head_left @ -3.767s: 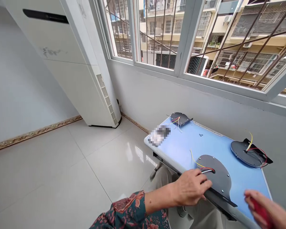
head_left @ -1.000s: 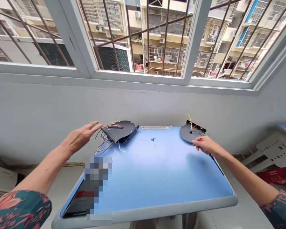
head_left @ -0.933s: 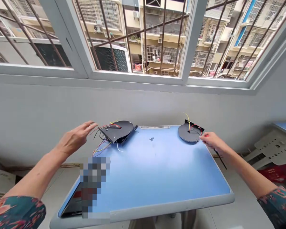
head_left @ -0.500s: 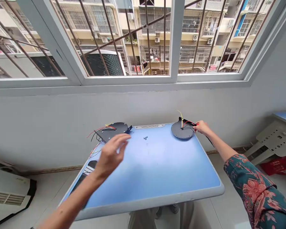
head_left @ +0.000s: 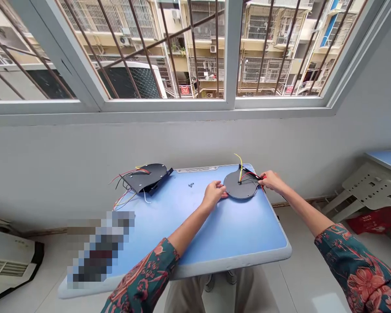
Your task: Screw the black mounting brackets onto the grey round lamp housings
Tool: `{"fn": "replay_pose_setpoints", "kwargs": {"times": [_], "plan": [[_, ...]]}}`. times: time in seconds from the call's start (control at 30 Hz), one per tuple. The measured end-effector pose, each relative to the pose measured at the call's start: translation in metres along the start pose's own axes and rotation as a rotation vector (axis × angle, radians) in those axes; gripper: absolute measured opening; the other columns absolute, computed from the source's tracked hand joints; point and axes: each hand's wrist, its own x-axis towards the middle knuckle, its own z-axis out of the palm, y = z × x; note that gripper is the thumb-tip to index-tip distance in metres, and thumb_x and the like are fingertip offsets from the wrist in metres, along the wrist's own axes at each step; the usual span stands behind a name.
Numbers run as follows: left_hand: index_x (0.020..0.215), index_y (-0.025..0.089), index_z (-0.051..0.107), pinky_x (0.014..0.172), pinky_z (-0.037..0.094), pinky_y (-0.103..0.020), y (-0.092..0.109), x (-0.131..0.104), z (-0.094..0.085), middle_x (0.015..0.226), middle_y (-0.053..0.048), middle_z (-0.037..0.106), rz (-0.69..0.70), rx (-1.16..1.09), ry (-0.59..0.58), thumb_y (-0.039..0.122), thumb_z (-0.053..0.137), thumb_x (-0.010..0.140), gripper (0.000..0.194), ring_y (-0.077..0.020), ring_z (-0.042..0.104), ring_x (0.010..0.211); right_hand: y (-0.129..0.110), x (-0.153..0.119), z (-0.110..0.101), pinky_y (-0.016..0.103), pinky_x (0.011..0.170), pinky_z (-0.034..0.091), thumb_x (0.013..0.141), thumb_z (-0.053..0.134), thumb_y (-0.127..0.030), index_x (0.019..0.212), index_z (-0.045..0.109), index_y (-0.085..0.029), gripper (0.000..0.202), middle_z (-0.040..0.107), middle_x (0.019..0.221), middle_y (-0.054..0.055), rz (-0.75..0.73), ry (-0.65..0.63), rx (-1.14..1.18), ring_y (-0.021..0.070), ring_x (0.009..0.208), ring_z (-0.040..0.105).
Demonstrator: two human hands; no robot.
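Desktop (head_left: pixel 241 234), disc (head_left: pixel 236 189) against left hand (head_left: pixel 212 194)

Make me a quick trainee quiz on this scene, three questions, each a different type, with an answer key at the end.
1. Multiple choice: Where is the left hand placed at the round black plate? A) its left edge; B) its center; C) its edge nearest the wall.

2. True or false: Small dark pieces lie on the blue tabletop between the round black plate and the stacked black plates.

3. Fill in the blank: The wire rising highest from the round black plate is ____.

Key: 1. A; 2. True; 3. yellow.
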Motion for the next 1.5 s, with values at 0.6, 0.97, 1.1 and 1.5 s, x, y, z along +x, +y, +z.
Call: {"fn": "replay_pose_setpoints", "kwargs": {"times": [0.6,0.97,1.1,1.5], "plan": [[0.129,0.016,0.071,0.085,0.058,-0.034,-0.044,-0.077,-0.057,0.120,-0.011,0.072,0.203,0.439,0.064,0.015,0.064,0.083,0.047,-0.0168,0.068,0.081,-0.006,-0.106,0.043,0.027,0.061,0.032,0.093,0.055,-0.023,0.089,0.070,-0.021,0.016,0.064,0.071,0.005,-0.288,-0.047,-0.214,0.0195,0.069,0.057],[0.154,0.017,0.050,0.096,0.059,-0.038,-0.064,-0.092,-0.093,0.144,-0.014,0.061,0.208,0.204,-0.050,0.019,0.071,0.080,0.077,-0.0170,0.066,0.096,-0.028,-0.110,0.045,0.028,0.069,0.042,0.093,0.054,-0.033,0.101,0.073,-0.022,0.023,0.077,0.081,0.005,-0.274,-0.170,-0.211,0.0225,0.081,0.066],[0.159,0.020,0.042,0.103,0.056,-0.041,-0.073,-0.099,-0.094,0.134,-0.012,0.065,0.288,0.369,-0.039,0.015,0.083,0.070,0.098,-0.0197,0.065,0.100,-0.024,-0.112,0.046,0.031,0.073,0.048,0.089,0.055,-0.045,0.116,0.074,-0.024,0.038,0.078,0.075,0.002,-0.195,-0.152,-0.087,0.0241,0.080,0.069],[0.159,0.025,0.038,0.094,0.058,-0.043,-0.077,-0.106,-0.088,0.118,-0.010,0.071,0.572,0.684,0.005,0.028,0.078,0.090,0.080,-0.0242,0.066,0.099,-0.021,-0.109,0.048,0.035,0.072,0.054,0.085,0.056,-0.045,0.117,0.077,-0.024,0.044,0.076,0.067,0.002,-0.200,-0.152,-0.049,0.0244,0.069,0.068]]}}
